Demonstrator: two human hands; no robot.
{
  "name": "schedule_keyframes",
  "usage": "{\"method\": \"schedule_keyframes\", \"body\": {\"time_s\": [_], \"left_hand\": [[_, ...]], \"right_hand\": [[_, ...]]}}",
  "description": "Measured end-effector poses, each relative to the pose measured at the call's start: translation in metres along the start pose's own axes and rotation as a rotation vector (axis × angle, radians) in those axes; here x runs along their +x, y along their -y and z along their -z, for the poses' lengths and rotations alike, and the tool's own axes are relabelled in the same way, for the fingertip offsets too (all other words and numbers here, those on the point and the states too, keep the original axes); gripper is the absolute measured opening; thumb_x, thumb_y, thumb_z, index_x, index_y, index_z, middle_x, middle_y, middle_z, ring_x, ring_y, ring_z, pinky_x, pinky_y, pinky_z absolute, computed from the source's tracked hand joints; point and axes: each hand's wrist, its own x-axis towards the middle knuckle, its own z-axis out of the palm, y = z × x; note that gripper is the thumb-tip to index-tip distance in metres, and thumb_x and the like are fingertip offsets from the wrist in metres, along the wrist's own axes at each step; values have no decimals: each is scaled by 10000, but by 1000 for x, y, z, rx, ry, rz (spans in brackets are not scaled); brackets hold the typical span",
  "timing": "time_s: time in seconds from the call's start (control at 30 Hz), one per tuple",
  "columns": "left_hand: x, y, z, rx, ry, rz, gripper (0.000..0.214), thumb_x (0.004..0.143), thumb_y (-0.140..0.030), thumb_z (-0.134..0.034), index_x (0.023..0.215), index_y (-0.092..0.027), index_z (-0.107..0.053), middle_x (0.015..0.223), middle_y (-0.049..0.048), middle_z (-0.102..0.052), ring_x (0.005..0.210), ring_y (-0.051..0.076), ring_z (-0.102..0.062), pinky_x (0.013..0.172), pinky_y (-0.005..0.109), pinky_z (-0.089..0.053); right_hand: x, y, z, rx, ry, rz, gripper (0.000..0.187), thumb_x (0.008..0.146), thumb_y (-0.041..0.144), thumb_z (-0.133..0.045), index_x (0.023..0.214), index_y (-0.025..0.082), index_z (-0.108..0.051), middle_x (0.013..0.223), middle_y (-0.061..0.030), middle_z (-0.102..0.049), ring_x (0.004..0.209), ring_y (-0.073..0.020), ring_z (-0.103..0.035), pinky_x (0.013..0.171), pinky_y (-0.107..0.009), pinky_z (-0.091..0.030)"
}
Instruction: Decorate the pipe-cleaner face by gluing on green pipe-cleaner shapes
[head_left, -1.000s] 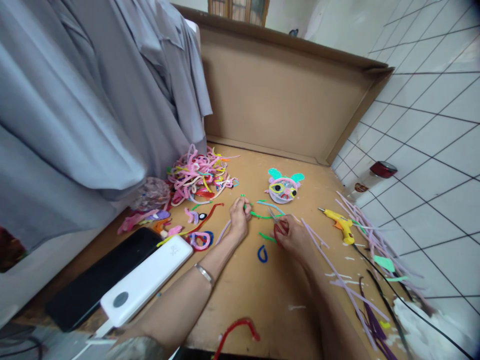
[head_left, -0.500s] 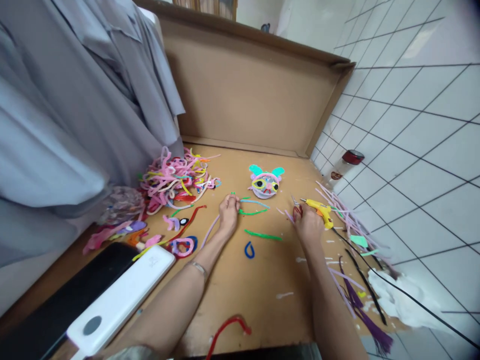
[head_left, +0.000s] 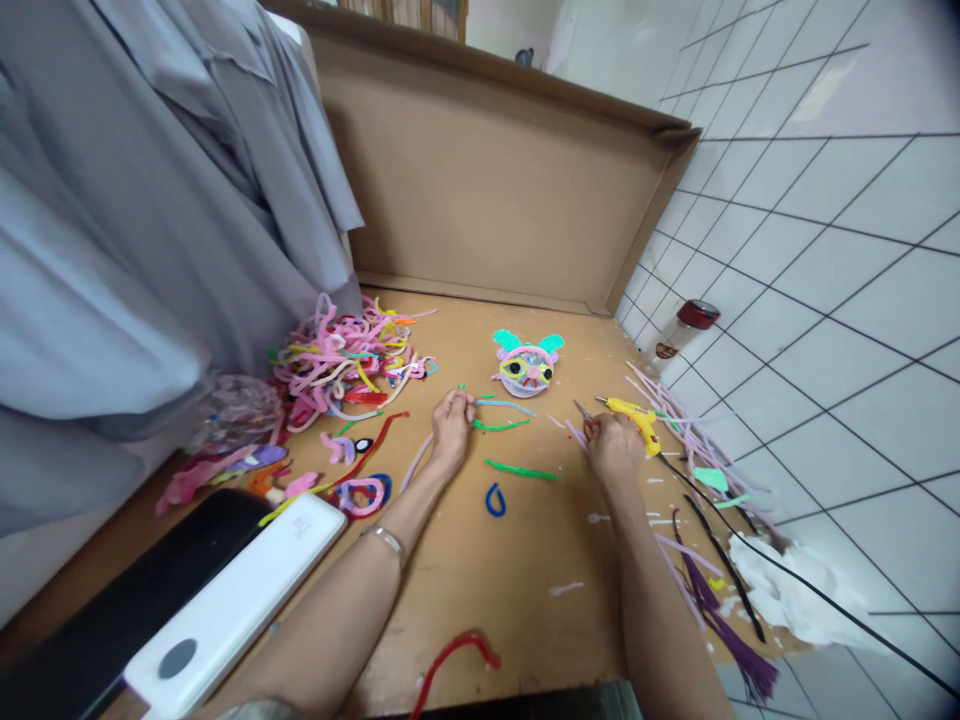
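Note:
My left hand [head_left: 451, 428] rests on the brown board, its fingers pinched on a green pipe cleaner [head_left: 496, 426] that runs off to the right. My right hand [head_left: 613, 446] is closed around red-handled scissors [head_left: 586, 417], whose blades point up and left, right beside a yellow glue gun [head_left: 634, 414]. Between the hands lies another green pipe cleaner piece [head_left: 521, 470] and a small blue loop [head_left: 494, 499]. A pipe-cleaner animal face [head_left: 527, 364] with teal ears lies just beyond both hands.
A tangled heap of pink pipe cleaners [head_left: 346, 358] lies left. A white power bank [head_left: 232, 603] and a black phone [head_left: 112, 610] sit near left. Lilac stems [head_left: 686, 425], a black cord [head_left: 787, 575], white tissue [head_left: 787, 597], a jar [head_left: 684, 329] and a red pipe cleaner [head_left: 454, 665] surround the board.
My right hand with the scissors has moved from the middle, near the green pipe cleaner, rightwards to the glue gun. A cut green piece now lies between the hands. The left hand stays put.

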Motion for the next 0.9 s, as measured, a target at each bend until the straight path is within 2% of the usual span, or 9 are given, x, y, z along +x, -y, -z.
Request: {"method": "schedule_keyframes", "body": {"time_s": [0.2,0.3,0.4,0.47,0.57,0.63,0.7,0.8,0.9], "left_hand": [[0,2,1,27,14,-29,188,800,-294,-505,660,-175,-545,453,-56,-414,395,69,-303,401,172,-227],[1,3,1,42,11,-40,193,795,-308,-514,658,-176,-542,458,-58,-418,397,69,-309,405,177,-234],[1,4,1,56,1,-45,201,800,-319,-504,657,-180,-531,457,-61,-409,401,73,-315,412,183,-247],[1,5,1,64,3,-53,196,802,-308,-483,659,-183,-526,455,-63,-399,402,77,-317,417,188,-256],[2,5,1,73,0,-73,185,797,-277,-456,651,-183,-519,458,-61,-396,409,80,-316,427,195,-263],[2,6,1,74,-4,-82,185,797,-266,-444,648,-184,-516,461,-59,-395,416,81,-317,434,197,-264],[3,6,1,69,-8,-86,187,799,-261,-439,647,-183,-514,462,-58,-391,422,82,-320,440,198,-267],[3,8,1,56,-18,-95,188,800,-264,-444,647,-182,-516,468,-56,-395,431,82,-335,450,197,-277],[4,9,1,40,-17,-98,186,806,-285,-462,665,-181,-523,476,-55,-406,436,82,-349,453,195,-282]], "right_hand": [[-10,27,-8,-12,57,297,304,940,214,-408,1022,159,-695,1029,-138,-653,963,-243,-544,805,-336,-345],[-10,35,-20,-133,69,288,300,941,187,-398,1042,118,-671,1085,-178,-628,989,-267,-522,816,-368,-328],[-10,34,-23,-114,75,312,273,930,169,-410,985,111,-671,1078,-180,-622,989,-263,-518,812,-365,-327],[-12,32,-19,20,118,401,235,917,180,-451,914,129,-680,1038,-152,-635,966,-243,-531,807,-346,-342],[-16,31,-12,385,364,639,202,883,193,-510,775,157,-677,872,-74,-663,814,-172,-575,743,-278,-392],[-17,31,-11,599,444,722,225,882,214,-507,731,166,-667,776,-39,-655,716,-143,-579,684,-246,-417],[-17,35,-13,690,319,668,254,903,244,-476,761,168,-673,771,-44,-660,715,-150,-595,682,-252,-444],[-16,54,-14,591,96,549,261,925,227,-433,945,167,-687,947,-94,-701,888,-185,-639,794,-286,-469],[-11,88,-9,311,127,513,288,947,217,-415,1123,186,-640,1087,-117,-699,975,-205,-658,830,-293,-473]]}}
